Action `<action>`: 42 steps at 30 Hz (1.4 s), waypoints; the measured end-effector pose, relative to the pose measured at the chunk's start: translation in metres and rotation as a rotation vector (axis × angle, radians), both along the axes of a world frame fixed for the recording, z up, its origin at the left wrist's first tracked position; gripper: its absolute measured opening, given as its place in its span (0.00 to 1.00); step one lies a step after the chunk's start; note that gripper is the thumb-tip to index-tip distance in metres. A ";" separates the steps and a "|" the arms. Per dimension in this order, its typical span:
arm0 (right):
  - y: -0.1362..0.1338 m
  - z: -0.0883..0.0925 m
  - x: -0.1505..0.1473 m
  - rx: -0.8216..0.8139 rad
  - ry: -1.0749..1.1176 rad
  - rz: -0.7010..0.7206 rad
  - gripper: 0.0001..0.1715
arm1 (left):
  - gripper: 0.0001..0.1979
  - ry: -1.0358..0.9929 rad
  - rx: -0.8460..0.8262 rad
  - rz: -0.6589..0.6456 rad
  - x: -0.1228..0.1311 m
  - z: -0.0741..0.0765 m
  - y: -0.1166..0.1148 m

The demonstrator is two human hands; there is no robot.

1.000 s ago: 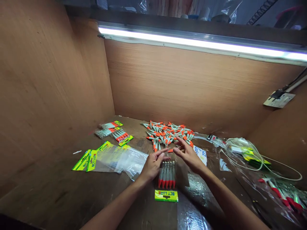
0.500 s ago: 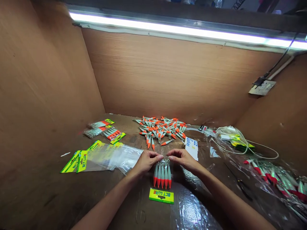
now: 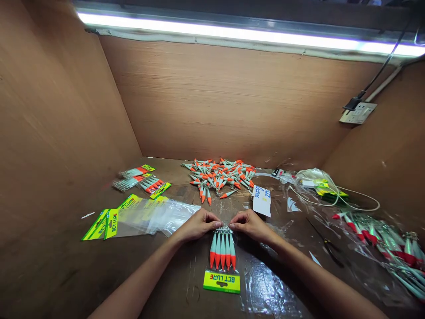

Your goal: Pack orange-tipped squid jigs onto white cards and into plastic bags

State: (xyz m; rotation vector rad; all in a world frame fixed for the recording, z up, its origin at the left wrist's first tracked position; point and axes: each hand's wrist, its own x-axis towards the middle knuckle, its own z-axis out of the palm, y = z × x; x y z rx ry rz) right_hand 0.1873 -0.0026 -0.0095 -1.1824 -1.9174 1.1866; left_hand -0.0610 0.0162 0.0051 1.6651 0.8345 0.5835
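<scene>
In front of me lies a clear bag of fishing lures (image 3: 222, 252), several pale green bodies with orange-red tips side by side. Its yellow-green "BCT LURE" header (image 3: 221, 282) faces my body. My left hand (image 3: 202, 226) pinches the far left corner of the bag, beside the lures' metal ends. At the far right corner, my right hand (image 3: 249, 225) pinches too, its thumb and forefinger together. The exact edge between the fingertips is too small to make out. Beyond the hands is a heap of loose orange-tipped lures (image 3: 221, 177).
Flat header bags (image 3: 139, 215) lie at left, with filled lure packets (image 3: 141, 179) behind. A white card (image 3: 261, 200) is right of the heap. Farther right are pliers (image 3: 328, 248), a pale cord (image 3: 360, 208) and red-tipped lures (image 3: 381, 239). Wooden walls enclose the table.
The bag of lures and both hands sit slightly lower in the view. My fingertips have come closer to the lures' metal ends. The whole scene has shifted slightly left with the camera.
</scene>
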 end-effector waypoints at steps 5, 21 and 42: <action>-0.007 -0.004 -0.003 0.144 -0.083 0.011 0.10 | 0.26 0.021 0.029 -0.013 0.000 -0.002 -0.010; -0.032 -0.016 0.013 0.625 -0.209 0.179 0.17 | 0.15 0.103 0.439 -0.001 -0.018 -0.022 -0.040; -0.043 0.002 0.060 0.907 -0.746 -0.039 0.30 | 0.23 0.478 0.610 -0.105 -0.001 0.001 -0.055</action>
